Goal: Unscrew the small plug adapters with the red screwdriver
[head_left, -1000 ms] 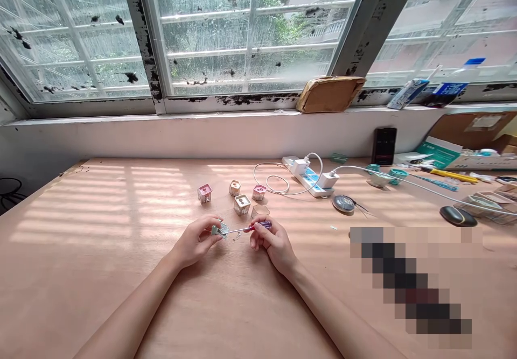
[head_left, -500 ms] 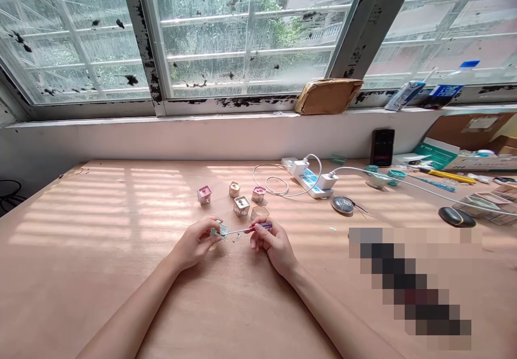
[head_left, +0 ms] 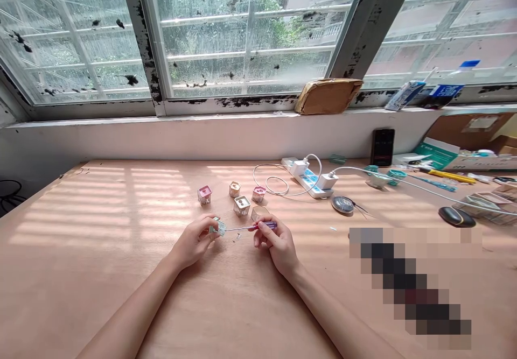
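Fingers (head_left: pixel 208 223) of the left hand (head_left: pixel 193 242) curl shut around a small translucent pale-green cube-shaped plastic housing (head_left: pixel 218 228). The right hand (head_left: pixel 278 247) pinches a slim screwdriver with a purple-and-red handle (head_left: pixel 266 225) between thumb and fingertips. Its thin steel shaft (head_left: pixel 240 229) runs almost level across the gap between the hands, tip pointing left. The tip reaches the right side of the housing; whether it enters cannot be told at this resolution. The housing sits nearer the left hand, at the shaft's far end from the right hand.

On the pale plywood table (head_left: pixel 81 294), a tiny metal part (head_left: pixel 237 237) lies just below the shaft. Beyond the shaft, towards the window, stand five small open cube-shaped frames, pink-topped (head_left: pixel 204 195), tan (head_left: pixel 235 189) and clear (head_left: pixel 259 213) among them. Further right of the screwdriver lies a white power strip (head_left: pixel 307 181).
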`<state>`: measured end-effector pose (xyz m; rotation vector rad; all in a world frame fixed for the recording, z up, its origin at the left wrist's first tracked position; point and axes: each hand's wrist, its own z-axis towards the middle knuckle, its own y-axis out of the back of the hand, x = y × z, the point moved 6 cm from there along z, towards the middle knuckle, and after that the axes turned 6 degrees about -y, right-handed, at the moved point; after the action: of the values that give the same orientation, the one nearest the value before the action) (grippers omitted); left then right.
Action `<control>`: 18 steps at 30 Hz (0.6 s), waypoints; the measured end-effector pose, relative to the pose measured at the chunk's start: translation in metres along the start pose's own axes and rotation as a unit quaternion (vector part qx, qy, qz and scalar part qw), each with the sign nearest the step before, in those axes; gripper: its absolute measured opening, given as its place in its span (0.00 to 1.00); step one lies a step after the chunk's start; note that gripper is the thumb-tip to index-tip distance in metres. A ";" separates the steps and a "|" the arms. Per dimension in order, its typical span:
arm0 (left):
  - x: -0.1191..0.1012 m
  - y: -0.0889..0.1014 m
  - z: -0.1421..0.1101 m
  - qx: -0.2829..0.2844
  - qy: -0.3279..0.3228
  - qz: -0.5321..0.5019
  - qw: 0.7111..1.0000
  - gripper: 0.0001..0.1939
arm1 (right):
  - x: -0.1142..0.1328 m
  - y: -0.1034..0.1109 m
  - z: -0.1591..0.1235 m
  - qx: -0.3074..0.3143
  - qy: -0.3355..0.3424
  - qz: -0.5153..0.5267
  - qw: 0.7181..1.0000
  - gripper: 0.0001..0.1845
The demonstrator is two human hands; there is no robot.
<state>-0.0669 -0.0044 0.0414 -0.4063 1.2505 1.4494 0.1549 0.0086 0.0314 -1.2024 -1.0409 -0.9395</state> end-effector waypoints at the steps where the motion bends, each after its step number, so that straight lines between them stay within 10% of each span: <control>1: 0.000 0.001 0.000 -0.004 0.001 0.001 1.000 0.04 | 0.000 0.001 0.001 -0.002 0.002 0.001 1.000 0.18; 18: 0.006 -0.002 -0.001 -0.003 0.001 0.010 1.000 0.04 | -0.002 -0.003 -0.001 0.012 -0.010 -0.007 1.000 0.19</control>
<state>-0.0672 -0.0023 0.0351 -0.4000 1.2565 1.4699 0.1515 0.0075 0.0305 -1.1878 -1.0756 -0.9248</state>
